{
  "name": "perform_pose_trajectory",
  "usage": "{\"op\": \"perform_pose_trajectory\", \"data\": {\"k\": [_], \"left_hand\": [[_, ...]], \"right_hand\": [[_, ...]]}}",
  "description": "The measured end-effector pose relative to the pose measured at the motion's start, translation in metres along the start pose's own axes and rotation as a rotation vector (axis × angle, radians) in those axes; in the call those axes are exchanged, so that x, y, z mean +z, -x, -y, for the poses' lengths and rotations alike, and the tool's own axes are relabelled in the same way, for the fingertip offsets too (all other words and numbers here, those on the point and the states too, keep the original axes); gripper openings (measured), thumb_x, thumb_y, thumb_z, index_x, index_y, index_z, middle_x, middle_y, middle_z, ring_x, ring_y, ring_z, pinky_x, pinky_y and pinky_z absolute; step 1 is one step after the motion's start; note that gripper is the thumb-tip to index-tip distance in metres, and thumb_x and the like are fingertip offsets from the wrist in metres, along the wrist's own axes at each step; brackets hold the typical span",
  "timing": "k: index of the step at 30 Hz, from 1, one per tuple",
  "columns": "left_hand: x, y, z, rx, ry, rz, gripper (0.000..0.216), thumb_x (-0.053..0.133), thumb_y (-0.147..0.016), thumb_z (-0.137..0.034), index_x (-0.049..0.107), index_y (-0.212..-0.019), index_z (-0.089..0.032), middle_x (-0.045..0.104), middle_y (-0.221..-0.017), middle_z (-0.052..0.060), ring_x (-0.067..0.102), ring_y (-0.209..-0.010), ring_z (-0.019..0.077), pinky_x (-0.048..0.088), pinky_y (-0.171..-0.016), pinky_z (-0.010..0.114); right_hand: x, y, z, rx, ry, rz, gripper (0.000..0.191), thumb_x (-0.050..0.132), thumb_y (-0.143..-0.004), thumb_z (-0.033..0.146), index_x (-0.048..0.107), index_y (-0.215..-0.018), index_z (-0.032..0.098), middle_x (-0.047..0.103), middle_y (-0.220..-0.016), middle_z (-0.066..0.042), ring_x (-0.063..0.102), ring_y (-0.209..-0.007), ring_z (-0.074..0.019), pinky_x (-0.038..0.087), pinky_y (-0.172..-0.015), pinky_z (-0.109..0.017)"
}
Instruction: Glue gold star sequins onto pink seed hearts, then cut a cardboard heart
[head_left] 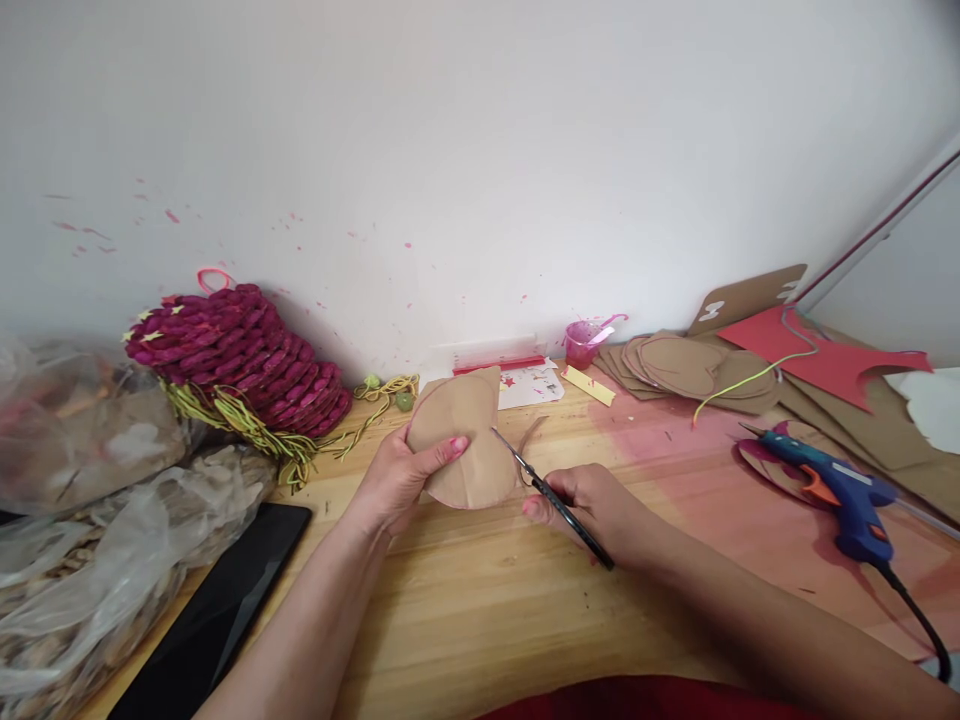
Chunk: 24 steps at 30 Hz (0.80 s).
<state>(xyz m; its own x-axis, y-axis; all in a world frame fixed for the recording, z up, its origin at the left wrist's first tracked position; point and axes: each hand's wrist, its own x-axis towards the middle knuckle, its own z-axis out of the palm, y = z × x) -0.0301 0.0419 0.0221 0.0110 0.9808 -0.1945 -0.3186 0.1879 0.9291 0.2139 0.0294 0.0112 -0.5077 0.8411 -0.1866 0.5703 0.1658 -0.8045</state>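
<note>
My left hand (401, 475) grips a piece of brown cardboard (472, 465) by its left side, thumb on top and fingers underneath. A curved line is drawn on the card, and its lower right edge is rounded. Wrapped round the handles of a pair of scissors (551, 492), my right hand (589, 510) holds their tip at the card's right edge. A thin curled strip of cardboard (534, 435) hangs beside the blades. Whether the blades are fully closed is hard to make out.
Plum-coloured woven bundles (247, 360) and plastic bags (120, 560) lie left, near a black tablet-like slab (217, 610). Behind are a pink-stained cup (581, 343) and cut cardboard shapes (675, 365). Red card (810, 345) and a blue glue gun (847, 500) with its cord lie right.
</note>
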Motion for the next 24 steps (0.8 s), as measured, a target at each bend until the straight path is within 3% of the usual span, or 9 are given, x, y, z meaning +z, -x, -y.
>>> {"op": "perform_pose_trajectory", "data": {"k": [7, 10, 13, 19, 24], "left_hand": [[-0.003, -0.002, -0.003, -0.038, 0.063, -0.126, 0.052, 0.090, -0.063, -0.034, 0.073, -0.107, -0.013, 0.077, -0.101, 0.012, 0.071, -0.076, 0.0174, 0.059, -0.065, 0.024], [-0.005, -0.004, -0.004, 0.015, 0.122, -0.173, 0.052, 0.089, -0.065, -0.033, 0.072, -0.110, -0.015, 0.076, -0.104, 0.011, 0.072, -0.077, 0.0172, 0.059, -0.065, 0.023], [-0.005, -0.004, -0.004, 0.050, 0.128, -0.123, 0.057, 0.087, -0.067, -0.029, 0.068, -0.120, -0.018, 0.075, -0.108, 0.009, 0.072, -0.080, 0.0168, 0.058, -0.066, 0.022], [0.005, 0.002, 0.004, 0.055, 0.096, -0.034, 0.068, 0.085, -0.070, -0.030, 0.060, -0.132, -0.019, 0.074, -0.110, 0.010, 0.073, -0.084, 0.0198, 0.057, -0.065, 0.023], [0.012, 0.009, 0.014, 0.011, 0.080, 0.053, 0.075, 0.084, -0.072, -0.031, 0.052, -0.139, -0.020, 0.071, -0.118, 0.013, 0.072, -0.095, 0.0236, 0.058, -0.074, 0.027]], "right_hand": [[0.002, 0.000, 0.000, 0.038, -0.078, -0.015, 0.048, 0.068, -0.080, 0.055, 0.043, -0.060, 0.020, 0.032, -0.058, 0.006, 0.034, -0.054, -0.0096, 0.023, -0.046, -0.023], [0.002, -0.001, -0.001, 0.106, -0.166, 0.013, 0.046, 0.070, -0.077, 0.057, 0.047, -0.062, 0.020, 0.039, -0.055, 0.006, 0.040, -0.048, -0.0097, 0.028, -0.041, -0.021], [0.001, -0.004, -0.005, 0.177, -0.300, 0.012, 0.046, 0.067, -0.078, 0.062, 0.053, -0.067, 0.019, 0.045, -0.051, 0.006, 0.041, -0.039, -0.0095, 0.033, -0.035, -0.021], [-0.002, -0.007, -0.009, 0.043, -0.419, -0.056, 0.053, 0.052, -0.085, 0.069, 0.058, -0.075, 0.017, 0.050, -0.055, 0.004, 0.046, -0.042, -0.0087, 0.036, -0.041, -0.021], [-0.004, -0.006, -0.002, 0.004, -0.446, -0.035, 0.055, 0.051, -0.084, 0.073, 0.050, -0.071, 0.019, 0.051, -0.058, 0.003, 0.048, -0.046, -0.0095, 0.036, -0.044, -0.022]]}}
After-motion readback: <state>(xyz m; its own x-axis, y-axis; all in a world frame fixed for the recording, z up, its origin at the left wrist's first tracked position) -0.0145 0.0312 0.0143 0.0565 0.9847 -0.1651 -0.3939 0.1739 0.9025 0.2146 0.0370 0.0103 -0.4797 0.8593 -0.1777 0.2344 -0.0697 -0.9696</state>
